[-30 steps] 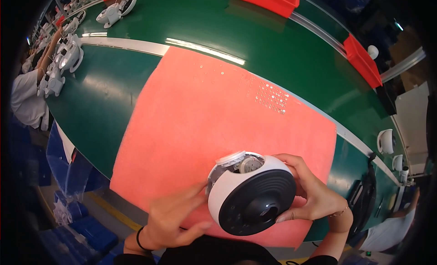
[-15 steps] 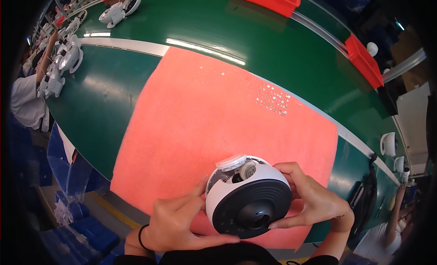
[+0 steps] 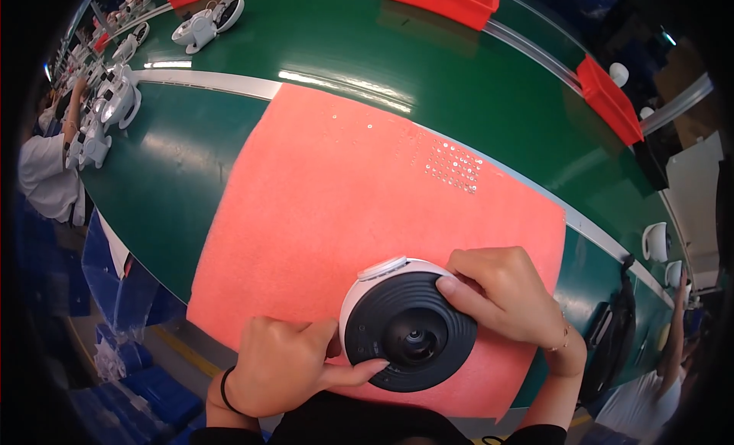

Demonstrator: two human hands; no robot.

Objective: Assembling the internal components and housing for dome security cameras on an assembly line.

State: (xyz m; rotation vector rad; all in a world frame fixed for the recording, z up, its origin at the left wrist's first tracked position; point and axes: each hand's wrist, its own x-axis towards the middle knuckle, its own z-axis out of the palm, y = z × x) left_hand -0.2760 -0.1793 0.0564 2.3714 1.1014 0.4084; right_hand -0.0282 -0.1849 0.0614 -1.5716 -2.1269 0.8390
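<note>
A round white housing with a ribbed black front face (image 3: 428,296) is held near the close edge of a pink mat (image 3: 306,193). A dark dome with a lens-like centre sits in the middle of that face. My left hand (image 3: 287,361) grips its left rim, the thumb lying on the lower left of the black face. On the upper right, my right hand (image 3: 501,296) closes round the rim with its thumb pressed on the face. A white flap-like part (image 3: 382,269) juts from the top edge. The housing's back is hidden.
Rows of small metal pieces (image 3: 459,170) lie on the mat's far right. Beyond runs a green belt (image 3: 329,40) with a white device (image 3: 200,28). Red bins (image 3: 612,101) line the far side. More white assemblies (image 3: 118,93) and another person's sleeve (image 3: 50,170) are at left.
The housing has tilted so its black face now points up, hiding the opening at its top. My right thumb has moved up the face; my left thumb has come onto it.
</note>
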